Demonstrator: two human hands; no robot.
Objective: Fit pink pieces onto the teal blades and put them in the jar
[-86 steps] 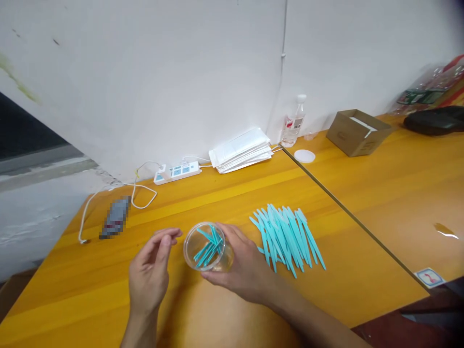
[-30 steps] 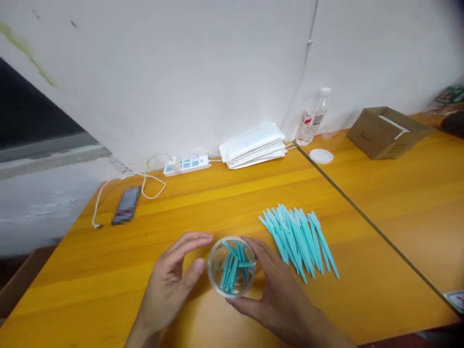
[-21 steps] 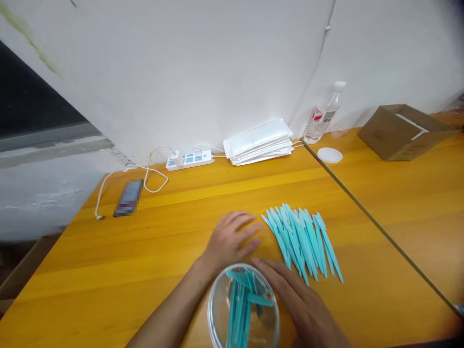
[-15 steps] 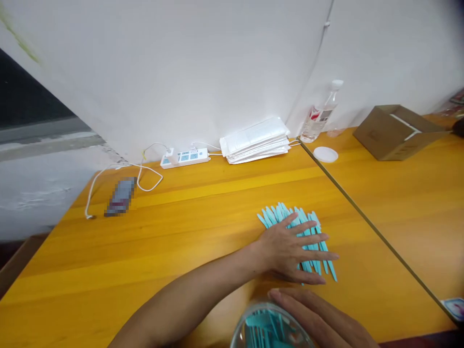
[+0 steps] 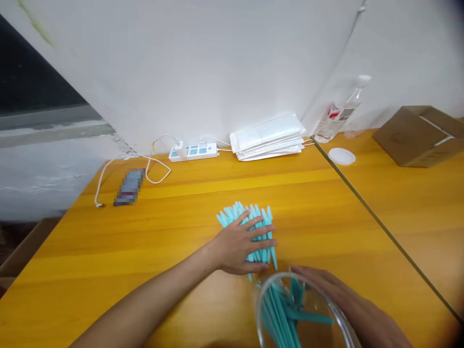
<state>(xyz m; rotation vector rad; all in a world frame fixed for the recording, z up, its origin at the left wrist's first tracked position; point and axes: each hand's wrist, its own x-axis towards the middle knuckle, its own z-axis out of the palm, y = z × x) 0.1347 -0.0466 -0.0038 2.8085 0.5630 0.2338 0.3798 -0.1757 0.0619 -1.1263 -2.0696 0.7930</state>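
Observation:
My left hand (image 5: 241, 244) lies palm down with spread fingers on a loose bundle of light blue plastic sticks (image 5: 268, 217) on the wooden table. At the bottom of the view, a clear round container (image 5: 259, 309) holds more blue sticks (image 5: 277, 314), seen through its open mouth. My right hand (image 5: 337, 290) rests along the container's right side, its fingers reaching past the far rim. The palm and part of the fingers are hidden by the container.
Along the wall are a power strip (image 5: 194, 152) with white cables, a stack of white packets (image 5: 268, 137), a bottle (image 5: 337, 116), a white lid (image 5: 341, 156) and a cardboard box (image 5: 409, 137). A blurred phone (image 5: 129, 187) lies on the table (image 5: 152, 251) at left.
My left hand and the sticks under it have shifted left. The container has come further into view, tilted more, with my right hand still beside it. The camera view has shifted slightly.

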